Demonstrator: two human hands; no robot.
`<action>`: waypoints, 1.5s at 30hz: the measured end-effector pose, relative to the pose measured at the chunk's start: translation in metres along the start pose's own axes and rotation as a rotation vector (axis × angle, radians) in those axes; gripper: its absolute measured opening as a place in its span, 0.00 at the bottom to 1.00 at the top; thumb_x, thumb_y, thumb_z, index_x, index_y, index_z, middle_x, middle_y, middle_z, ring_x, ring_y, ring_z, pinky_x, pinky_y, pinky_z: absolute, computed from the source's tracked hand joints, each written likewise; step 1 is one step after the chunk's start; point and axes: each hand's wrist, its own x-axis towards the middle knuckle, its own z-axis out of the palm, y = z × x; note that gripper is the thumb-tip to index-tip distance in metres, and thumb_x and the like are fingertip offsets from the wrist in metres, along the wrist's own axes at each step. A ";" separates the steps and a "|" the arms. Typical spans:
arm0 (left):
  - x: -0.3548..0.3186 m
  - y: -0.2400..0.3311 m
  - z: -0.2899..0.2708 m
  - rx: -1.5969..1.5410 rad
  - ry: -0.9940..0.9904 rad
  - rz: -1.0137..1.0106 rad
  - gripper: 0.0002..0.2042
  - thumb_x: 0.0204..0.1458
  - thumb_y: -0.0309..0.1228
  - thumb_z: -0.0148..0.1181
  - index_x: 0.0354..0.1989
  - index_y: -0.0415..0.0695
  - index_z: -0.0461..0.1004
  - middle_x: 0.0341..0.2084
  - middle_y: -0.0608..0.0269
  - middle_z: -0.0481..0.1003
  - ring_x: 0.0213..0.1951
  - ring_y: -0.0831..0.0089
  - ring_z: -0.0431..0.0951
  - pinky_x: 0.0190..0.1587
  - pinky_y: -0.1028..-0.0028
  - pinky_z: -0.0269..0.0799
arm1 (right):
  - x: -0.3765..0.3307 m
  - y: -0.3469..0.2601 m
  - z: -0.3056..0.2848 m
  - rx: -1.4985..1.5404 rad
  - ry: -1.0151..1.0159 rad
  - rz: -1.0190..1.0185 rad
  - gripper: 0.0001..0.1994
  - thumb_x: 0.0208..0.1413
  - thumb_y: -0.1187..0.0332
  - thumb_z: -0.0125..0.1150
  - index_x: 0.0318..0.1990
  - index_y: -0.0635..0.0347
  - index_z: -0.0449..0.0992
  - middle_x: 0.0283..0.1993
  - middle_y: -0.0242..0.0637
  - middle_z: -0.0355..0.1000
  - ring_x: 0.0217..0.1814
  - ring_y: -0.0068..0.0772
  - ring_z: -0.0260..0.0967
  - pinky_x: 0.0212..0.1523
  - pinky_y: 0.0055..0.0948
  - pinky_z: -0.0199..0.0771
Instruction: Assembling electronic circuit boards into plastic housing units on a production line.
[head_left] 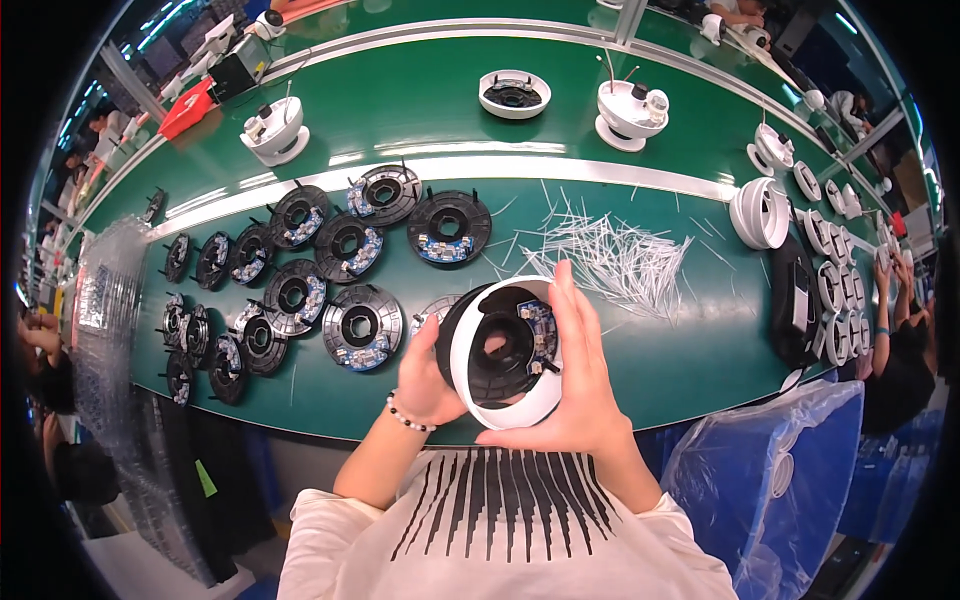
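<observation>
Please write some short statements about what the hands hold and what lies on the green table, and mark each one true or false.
1. Both hands hold the white round housing. True.
2. The left hand wears a bead bracelet. True.
3. The black round discs lie to the person's right. False: they lie to the left.
4. The thin white strips are stacked in a box. False: they lie loose on the green table.
5. The right hand is empty. False: it cups the housing.

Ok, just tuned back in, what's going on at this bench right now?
A person holds a white round housing up in both hands, the left hand at its left side and the right hand wrapped around its right rim. A black ring insert with a small circuit board sits inside it. On the green belt, more black ring assemblies lie in rows to the left, a pile of thin white strips ahead, and white housings at right.
</observation>
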 end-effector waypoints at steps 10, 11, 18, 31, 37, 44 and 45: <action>0.009 -0.007 -0.003 -0.231 0.135 0.004 0.32 0.47 0.54 0.33 0.53 0.40 0.55 0.49 0.51 0.62 0.48 0.59 0.64 0.48 0.58 0.63 | 0.005 0.002 -0.008 -0.092 -0.147 -0.093 0.59 0.17 0.52 0.72 0.58 0.69 0.40 0.60 0.62 0.37 0.60 0.60 0.41 0.55 0.47 0.46; 0.010 -0.005 -0.002 -0.225 0.092 0.012 0.30 0.48 0.52 0.33 0.51 0.39 0.58 0.46 0.50 0.64 0.46 0.59 0.67 0.48 0.59 0.64 | 0.007 0.002 -0.008 -0.088 -0.150 -0.091 0.59 0.17 0.52 0.72 0.58 0.69 0.40 0.60 0.62 0.37 0.60 0.60 0.41 0.55 0.47 0.46; 0.017 0.001 -0.002 -0.302 0.169 0.050 0.27 0.48 0.49 0.38 0.50 0.40 0.59 0.44 0.51 0.65 0.45 0.59 0.67 0.44 0.56 0.66 | 0.012 0.013 -0.016 0.168 -0.015 -0.047 0.59 0.16 0.51 0.73 0.58 0.71 0.44 0.59 0.56 0.45 0.59 0.51 0.47 0.55 0.40 0.51; 0.026 -0.007 0.012 -0.146 0.063 0.121 0.33 0.49 0.56 0.30 0.50 0.39 0.59 0.46 0.53 0.65 0.46 0.66 0.67 0.48 0.67 0.64 | 0.011 0.008 0.007 -0.211 0.052 -0.084 0.58 0.16 0.49 0.71 0.56 0.74 0.47 0.56 0.62 0.49 0.55 0.61 0.49 0.52 0.46 0.53; 0.020 -0.003 -0.010 -0.001 -0.115 0.127 0.38 0.44 0.59 0.42 0.55 0.38 0.52 0.51 0.53 0.59 0.51 0.65 0.62 0.53 0.67 0.59 | 0.014 0.002 0.002 -0.231 -0.001 -0.053 0.55 0.15 0.52 0.70 0.54 0.75 0.50 0.56 0.59 0.49 0.56 0.57 0.49 0.52 0.45 0.52; 0.022 0.010 0.012 -0.040 -0.037 0.077 0.32 0.38 0.39 0.51 0.53 0.35 0.54 0.47 0.51 0.62 0.48 0.64 0.65 0.51 0.67 0.61 | 0.021 0.007 0.001 -0.184 0.026 -0.114 0.55 0.15 0.51 0.69 0.55 0.73 0.49 0.55 0.56 0.52 0.54 0.54 0.51 0.50 0.43 0.53; 0.024 0.008 0.015 -0.036 -0.039 0.081 0.32 0.38 0.39 0.51 0.53 0.35 0.54 0.47 0.51 0.62 0.48 0.64 0.65 0.51 0.67 0.61 | 0.018 0.009 0.007 -0.212 0.076 -0.084 0.56 0.16 0.49 0.70 0.55 0.74 0.49 0.55 0.56 0.53 0.55 0.54 0.52 0.53 0.43 0.51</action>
